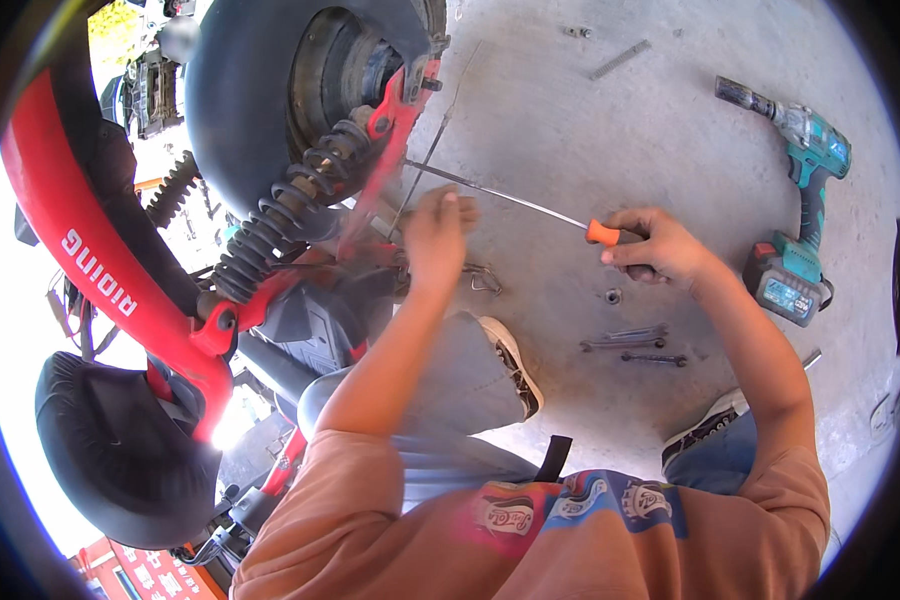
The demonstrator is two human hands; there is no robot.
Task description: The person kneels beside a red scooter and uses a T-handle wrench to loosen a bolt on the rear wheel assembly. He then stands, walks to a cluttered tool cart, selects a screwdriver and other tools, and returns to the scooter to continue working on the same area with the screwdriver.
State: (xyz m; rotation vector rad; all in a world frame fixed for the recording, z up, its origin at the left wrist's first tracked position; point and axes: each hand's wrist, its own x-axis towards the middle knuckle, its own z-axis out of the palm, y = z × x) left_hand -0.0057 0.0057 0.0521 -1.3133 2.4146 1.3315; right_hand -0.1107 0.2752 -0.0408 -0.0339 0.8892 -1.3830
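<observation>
My right hand (655,245) is closed around the orange and black handle of a long screwdriver (530,205). Its thin metal shaft runs left, and the tip ends beside the red swingarm (400,125) of a red motorbike or scooter. Below the shaft, my left hand (438,238) is close to the swingarm and a thin dark cable (437,142). Its fingers are partly hidden and smeared, so what they hold, if anything, is unclear. Left of it are a black coil-spring shock absorber (290,205) and a black tyre (240,95).
A teal cordless impact wrench (815,190) lies on the grey concrete floor (560,120) at right. Several wrenches (635,340) and a nut (614,296) lie near my shoe (515,365). A thin metal strip (620,60) lies farther off. The black seat (120,450) is at lower left.
</observation>
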